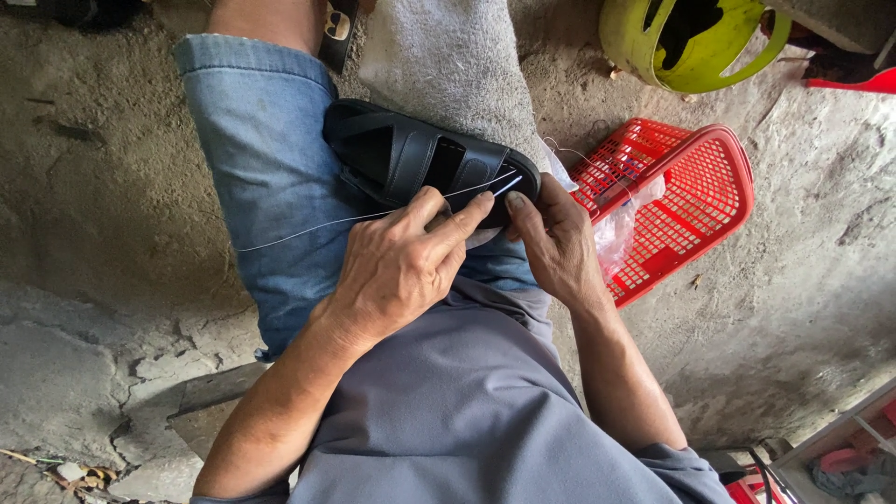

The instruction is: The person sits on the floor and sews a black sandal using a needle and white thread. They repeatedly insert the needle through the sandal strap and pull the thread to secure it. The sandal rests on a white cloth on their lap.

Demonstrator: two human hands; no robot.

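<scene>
A black strapped sandal (411, 154) lies across my denim-clad thigh (261, 177). My left hand (397, 266) rests against the sandal's near edge, its fingers pinched on a thin white thread (308, 227) that runs out to the left over the denim. My right hand (555, 243) grips the sandal's toe end, with its thumb by a thin needle (507, 186) at the sole's rim. The needle's lower part is hidden between the fingers.
A red plastic basket (709, 201) with a clear plastic bag lies on its side to the right on the rough concrete floor (103, 205). A green helmet-like shell (691, 42) sits at the top right. A grey cloth (448, 65) lies behind the sandal.
</scene>
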